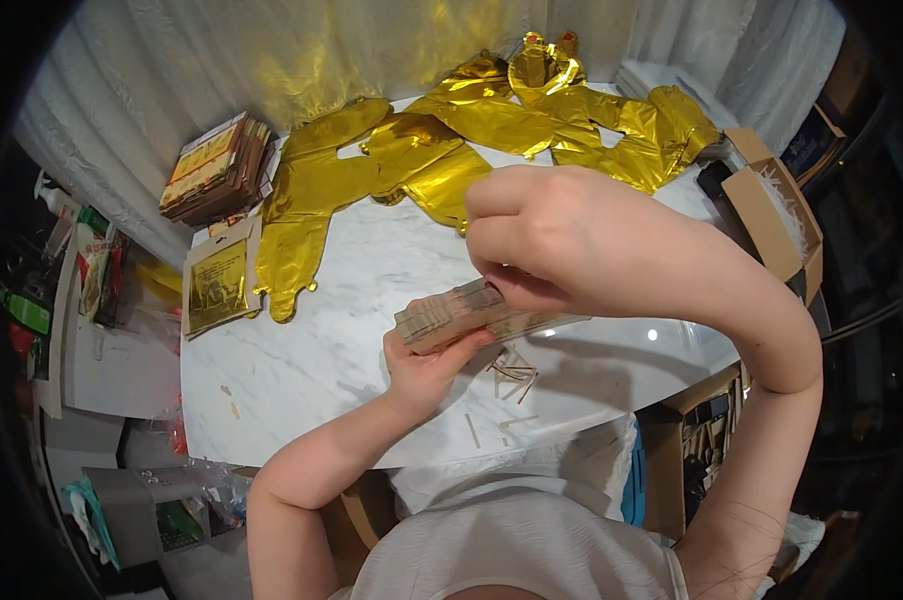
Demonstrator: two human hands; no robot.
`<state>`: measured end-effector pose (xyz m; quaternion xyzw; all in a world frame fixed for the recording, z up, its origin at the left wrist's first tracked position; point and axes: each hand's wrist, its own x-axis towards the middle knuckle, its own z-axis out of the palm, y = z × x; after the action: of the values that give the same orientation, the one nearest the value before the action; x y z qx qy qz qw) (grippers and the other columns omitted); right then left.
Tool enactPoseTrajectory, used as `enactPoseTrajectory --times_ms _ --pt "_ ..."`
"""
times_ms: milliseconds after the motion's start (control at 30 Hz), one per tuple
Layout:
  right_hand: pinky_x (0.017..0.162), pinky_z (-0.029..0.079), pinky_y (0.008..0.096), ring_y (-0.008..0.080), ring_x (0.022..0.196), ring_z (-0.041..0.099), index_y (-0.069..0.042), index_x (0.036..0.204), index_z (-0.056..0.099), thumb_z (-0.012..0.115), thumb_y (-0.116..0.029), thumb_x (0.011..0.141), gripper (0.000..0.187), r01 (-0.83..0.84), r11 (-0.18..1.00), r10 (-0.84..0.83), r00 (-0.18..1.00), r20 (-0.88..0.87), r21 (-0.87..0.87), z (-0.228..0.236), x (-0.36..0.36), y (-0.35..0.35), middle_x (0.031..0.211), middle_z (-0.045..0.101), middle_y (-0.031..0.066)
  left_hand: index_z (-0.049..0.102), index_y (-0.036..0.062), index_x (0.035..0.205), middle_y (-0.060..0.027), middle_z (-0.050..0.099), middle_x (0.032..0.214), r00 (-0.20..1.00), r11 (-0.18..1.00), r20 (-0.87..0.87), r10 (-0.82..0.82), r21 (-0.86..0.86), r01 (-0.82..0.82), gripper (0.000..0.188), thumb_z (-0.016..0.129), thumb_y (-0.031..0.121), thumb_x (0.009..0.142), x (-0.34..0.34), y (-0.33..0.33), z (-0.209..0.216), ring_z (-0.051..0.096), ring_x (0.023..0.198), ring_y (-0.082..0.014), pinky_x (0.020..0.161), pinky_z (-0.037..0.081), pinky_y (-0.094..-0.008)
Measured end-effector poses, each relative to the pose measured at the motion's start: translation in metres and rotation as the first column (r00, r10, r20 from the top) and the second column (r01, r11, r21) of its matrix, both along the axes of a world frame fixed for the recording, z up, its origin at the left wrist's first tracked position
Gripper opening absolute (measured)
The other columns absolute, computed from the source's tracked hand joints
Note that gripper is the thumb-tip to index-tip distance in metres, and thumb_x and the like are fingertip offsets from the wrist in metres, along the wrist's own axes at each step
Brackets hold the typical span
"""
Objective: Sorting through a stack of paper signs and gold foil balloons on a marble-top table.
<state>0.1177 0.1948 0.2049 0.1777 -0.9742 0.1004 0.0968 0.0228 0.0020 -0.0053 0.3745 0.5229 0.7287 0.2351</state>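
A thick stack of thin brownish paper slips (441, 318) is held above the white marbled table (361, 290). My left hand (419, 370) grips its near left side, with the thumb along the lower edge. Over the stack's right end, my right hand (536, 240) is closed with its fingers curled downward. What those fingers pinch is hidden behind the hand. Several thin tan strips (514, 378) lie loose on the table just below the stack.
Flattened gold foil balloons (421, 160) stretch along the table's far side. At the left are a pile of printed packets (216, 168) and a flat package with a gold front (219, 277). An open cardboard box (771, 205) stands at the right, and a white curtain (341, 50) hangs behind.
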Motion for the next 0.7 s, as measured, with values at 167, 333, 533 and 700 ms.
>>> enactPoseTrajectory --times_ms 167,333,533,700 --pt "0.07 0.054 0.0408 0.0308 0.08 0.061 -0.003 0.082 0.059 0.075 -0.008 0.073 0.019 -0.048 0.992 0.069 0.981 -0.179 0.121 -0.009 -0.001 -0.005 0.085 0.056 0.0108 0.068 -0.0043 0.118 -0.0089 0.074 0.113 1.0 1.0 0.012 0.019 -0.019 -0.019 0.035 0.083 -0.004 0.086 0.003 0.0 0.008 0.07 0.103 -0.0157 0.093 0.057 -0.0322" --pt "0.067 0.054 0.0394 0.0303 0.079 0.061 -0.003 0.083 0.059 0.075 -0.007 0.071 0.021 0.062 0.997 -0.048 0.969 -0.243 0.048 -0.023 0.0 -0.008 0.085 0.056 0.0102 0.068 -0.0044 0.119 -0.0085 0.074 0.114 0.997 0.999 0.072 0.009 0.031 -0.011 0.034 0.081 -0.006 0.087 0.004 0.002 0.006 0.07 0.102 -0.0157 0.093 0.057 -0.0316" --pt "0.067 0.054 0.0403 0.0302 0.08 0.062 -0.002 0.088 0.062 0.075 -0.006 0.075 0.019 0.158 0.987 -0.159 0.931 -0.328 -0.029 -0.031 0.004 -0.007 0.087 0.058 0.0105 0.067 -0.005 0.121 -0.0098 0.074 0.115 0.999 0.999 0.037 -0.015 0.032 0.014 0.034 0.079 -0.007 0.088 0.003 0.001 0.01 0.07 0.103 -0.016 0.094 0.057 -0.0315" --pt "0.067 0.053 0.0409 0.0315 0.08 0.064 -0.002 0.093 0.067 0.074 -0.008 0.085 0.012 0.034 0.976 -0.057 0.993 -0.099 -0.214 -0.021 0.007 0.009 0.089 0.061 0.011 0.066 -0.0053 0.122 -0.0106 0.074 0.116 1.0 0.999 0.024 -0.018 0.046 0.017 0.035 0.078 -0.008 0.089 0.003 0.0 0.006 0.07 0.104 -0.0163 0.094 0.057 -0.032"
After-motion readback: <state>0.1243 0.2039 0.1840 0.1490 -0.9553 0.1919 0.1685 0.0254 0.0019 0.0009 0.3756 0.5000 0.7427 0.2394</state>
